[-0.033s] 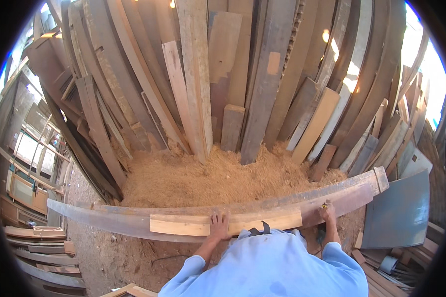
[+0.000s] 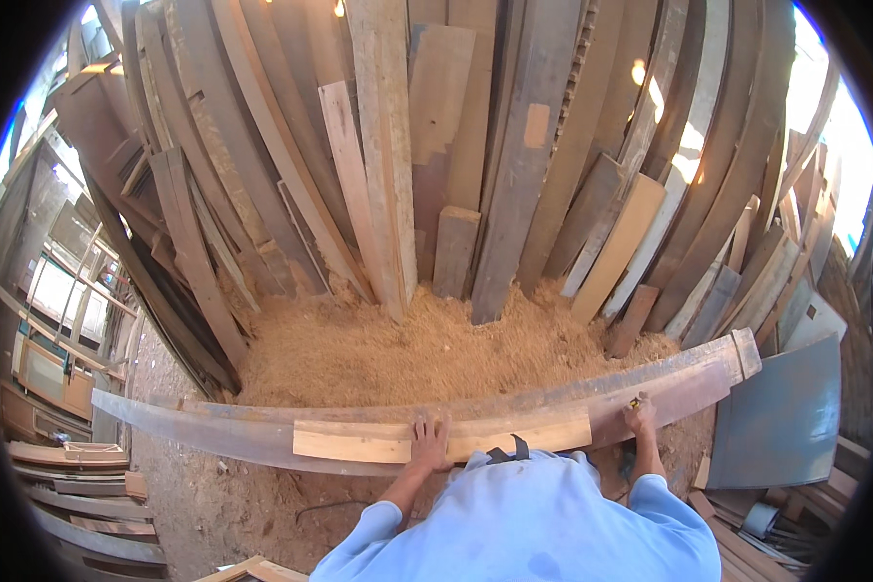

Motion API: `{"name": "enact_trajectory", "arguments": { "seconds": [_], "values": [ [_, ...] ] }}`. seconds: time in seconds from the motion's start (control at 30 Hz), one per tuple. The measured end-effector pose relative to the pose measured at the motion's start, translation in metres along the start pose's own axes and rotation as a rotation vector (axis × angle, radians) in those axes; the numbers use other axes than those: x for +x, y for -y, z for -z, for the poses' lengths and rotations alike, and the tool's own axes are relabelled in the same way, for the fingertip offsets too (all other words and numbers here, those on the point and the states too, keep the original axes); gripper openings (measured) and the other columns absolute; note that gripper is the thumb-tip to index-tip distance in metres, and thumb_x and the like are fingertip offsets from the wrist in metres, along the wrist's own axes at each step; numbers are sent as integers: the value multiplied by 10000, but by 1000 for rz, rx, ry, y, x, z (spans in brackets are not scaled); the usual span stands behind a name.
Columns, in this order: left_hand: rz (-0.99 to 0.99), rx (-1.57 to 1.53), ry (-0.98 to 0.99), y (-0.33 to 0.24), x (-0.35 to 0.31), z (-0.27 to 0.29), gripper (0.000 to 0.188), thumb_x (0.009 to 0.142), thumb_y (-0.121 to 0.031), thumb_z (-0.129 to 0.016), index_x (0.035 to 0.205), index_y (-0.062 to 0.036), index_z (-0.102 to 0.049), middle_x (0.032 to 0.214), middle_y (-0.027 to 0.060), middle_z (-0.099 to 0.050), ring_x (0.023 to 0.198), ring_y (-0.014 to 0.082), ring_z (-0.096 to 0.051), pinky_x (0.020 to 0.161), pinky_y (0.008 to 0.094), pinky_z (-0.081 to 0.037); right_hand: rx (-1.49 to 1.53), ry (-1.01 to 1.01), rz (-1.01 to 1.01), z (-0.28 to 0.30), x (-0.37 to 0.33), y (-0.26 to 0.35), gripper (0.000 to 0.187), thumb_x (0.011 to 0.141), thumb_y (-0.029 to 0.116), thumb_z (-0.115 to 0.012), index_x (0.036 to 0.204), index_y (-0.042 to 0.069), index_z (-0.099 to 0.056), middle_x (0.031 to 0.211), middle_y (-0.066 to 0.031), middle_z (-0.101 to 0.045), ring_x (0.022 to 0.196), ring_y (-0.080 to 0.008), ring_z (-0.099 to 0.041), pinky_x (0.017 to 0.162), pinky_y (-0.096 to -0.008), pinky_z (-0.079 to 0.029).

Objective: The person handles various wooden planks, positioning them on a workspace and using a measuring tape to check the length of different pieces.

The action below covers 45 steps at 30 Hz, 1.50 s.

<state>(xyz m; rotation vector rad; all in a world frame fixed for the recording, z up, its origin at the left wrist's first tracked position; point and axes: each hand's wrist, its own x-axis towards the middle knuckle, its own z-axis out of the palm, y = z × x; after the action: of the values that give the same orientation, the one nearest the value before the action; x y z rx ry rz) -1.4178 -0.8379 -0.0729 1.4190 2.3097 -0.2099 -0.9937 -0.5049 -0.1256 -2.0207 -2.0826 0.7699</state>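
A pale wooden board [image 2: 354, 442] lies lengthwise on a long, weathered plank bench [image 2: 204, 424] in front of me. My left hand [image 2: 430, 442] rests on the pale board with its fingers spread, pressing no tool. Farther right, past the board's right end, my right hand [image 2: 640, 416] is closed on a small yellow-and-black thing [image 2: 635, 403] over the bench top. That thing is too small to name, and the fingers cover most of it.
Behind the bench lies a heap of sawdust [image 2: 388, 354]. Tall planks [image 2: 514, 175] lean upright along the back. A blue-grey sheet [image 2: 781, 412] stands at the bench's right end. Stacked boards [image 2: 87, 485] lie at the lower left, and scrap pieces [image 2: 761, 519] at the lower right.
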Motion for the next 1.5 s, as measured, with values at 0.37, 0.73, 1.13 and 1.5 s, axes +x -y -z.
{"name": "enact_trajectory", "arguments": {
  "seconds": [0.37,0.73,1.13,1.5],
  "values": [
    [-49,35,165,-5,12,25,1121,550,-348,-877,1480,-66,-318,1443,224,-393,1392,424,-312,1167,613,-201,-251,-91,-108,14,-37,63,703,821,308,-698,1419,40,-445,1331,-340,-502,1228,-461,-516,1024,-469,-446],
    [-98,-46,48,-2,17,31,1075,503,-337,-898,1403,-59,-380,1403,224,-438,1353,427,-352,1152,607,-219,384,226,171,-43,-64,62,327,877,297,-689,938,-24,-664,784,-120,-660,643,-256,-628,578,-373,-498],
    [-256,-290,-350,-66,49,167,1079,520,-299,-866,1426,-58,-332,1332,222,-440,1280,405,-379,1116,572,-215,1744,404,-63,100,-17,125,322,937,256,-677,1208,105,-591,1070,-26,-640,953,-143,-598,820,-341,-483],
    [-322,-538,-555,-152,104,180,1114,561,-334,-878,1448,-32,-275,1369,232,-403,1290,401,-367,1099,557,-220,1310,-4,414,142,-35,218,483,922,188,-693,1341,9,-532,1322,-122,-560,1193,-226,-547,1014,-387,-432]
  ]
}}
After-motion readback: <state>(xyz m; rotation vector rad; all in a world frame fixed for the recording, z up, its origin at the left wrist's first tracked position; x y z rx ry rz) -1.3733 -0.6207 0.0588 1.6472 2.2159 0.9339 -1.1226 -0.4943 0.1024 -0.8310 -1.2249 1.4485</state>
